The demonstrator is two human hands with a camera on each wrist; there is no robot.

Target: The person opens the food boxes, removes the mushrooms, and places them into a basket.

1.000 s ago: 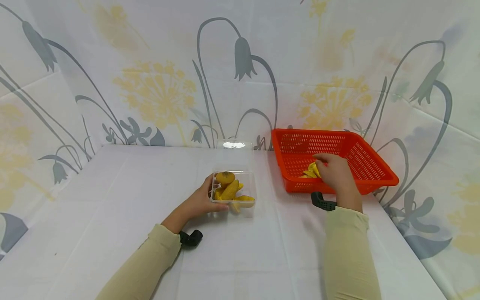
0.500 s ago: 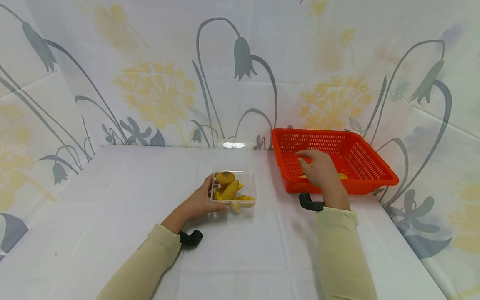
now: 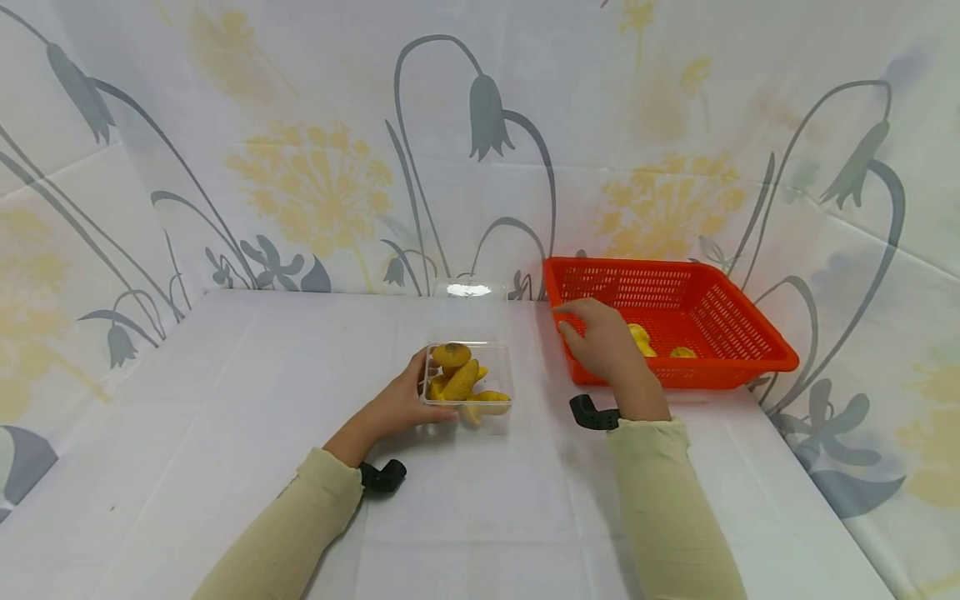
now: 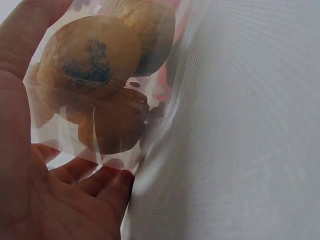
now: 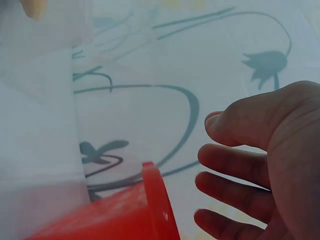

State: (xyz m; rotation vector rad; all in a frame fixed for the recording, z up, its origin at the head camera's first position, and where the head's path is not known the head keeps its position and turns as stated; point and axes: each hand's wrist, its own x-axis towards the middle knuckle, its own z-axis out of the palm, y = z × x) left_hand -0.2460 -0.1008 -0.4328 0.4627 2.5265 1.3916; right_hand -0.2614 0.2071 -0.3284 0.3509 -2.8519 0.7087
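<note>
A clear plastic box (image 3: 504, 367) stands on the table with its lid (image 3: 471, 310) folded open behind it. Several yellow, rounded, fruit-like pieces (image 3: 459, 380) lie inside; one has a dark patch on its skin (image 4: 92, 62). My left hand (image 3: 401, 404) grips the box from its left side, thumb along the front and fingers around the far side. Over the left edge of the red plastic basket (image 3: 712, 372), my right hand (image 3: 603, 346) hovers with thumb and fingers apart. In the right wrist view nothing shows between the fingers (image 5: 235, 162).
Several yellow pieces (image 3: 640, 337) remain in the basket, partly hidden by the right hand and the front wall. White cloth covers the table (image 3: 247, 400). A flower-printed curtain (image 3: 322, 167) stands close behind and on both sides.
My right hand has moved left from the basket's middle to its left edge, uncovering yellow pieces in the basket. The left hand and the box have stayed in place.
</note>
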